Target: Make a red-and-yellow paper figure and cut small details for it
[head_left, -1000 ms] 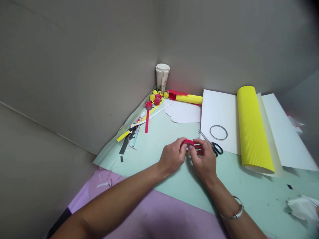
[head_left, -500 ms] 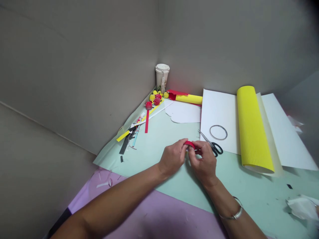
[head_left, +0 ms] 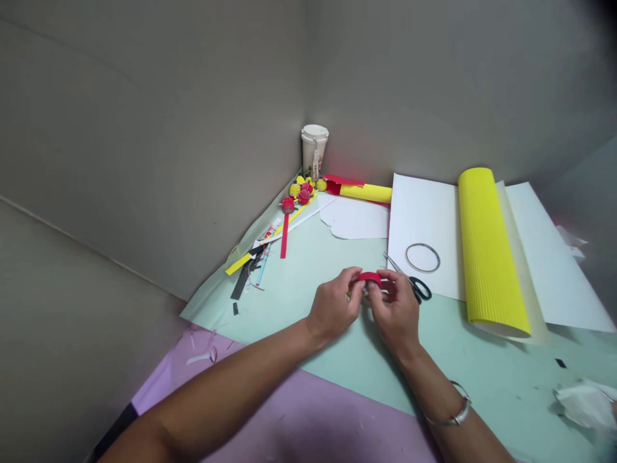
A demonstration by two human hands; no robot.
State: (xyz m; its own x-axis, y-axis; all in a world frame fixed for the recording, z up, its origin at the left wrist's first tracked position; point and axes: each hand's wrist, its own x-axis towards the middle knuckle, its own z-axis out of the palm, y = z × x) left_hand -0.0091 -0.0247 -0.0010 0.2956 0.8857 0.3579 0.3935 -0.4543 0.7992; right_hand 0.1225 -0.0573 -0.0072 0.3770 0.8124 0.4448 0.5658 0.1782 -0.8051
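A short curved strip of red corrugated paper (head_left: pixel 370 277) is pinched between both hands above the green sheet. My left hand (head_left: pixel 336 299) is closed on its left end, thumb and fingers together. On the right end, my right hand (head_left: pixel 396 311) is closed too, its thumb underneath. Something small and pale shows below the strip, mostly hidden by the fingertips. Just beyond my right hand lie scissors with black handles (head_left: pixel 420 289), their blades pointing away to the left. A grey ring (head_left: pixel 423 257) rests on white paper behind them.
A yellow corrugated roll (head_left: pixel 491 251) lies on white sheets (head_left: pixel 424 206) at right. Red and yellow paper balls (head_left: pixel 303 191) sit near a white lidded cup (head_left: pixel 314 151) in the corner. Paper strips (head_left: pixel 284 235) lie at left; crumpled white tissue (head_left: pixel 585 402) is at lower right.
The red strip has turned slightly and more of its ridged outer face shows between my fingertips. Both hands have shifted their grip a little; the things around them stay put.
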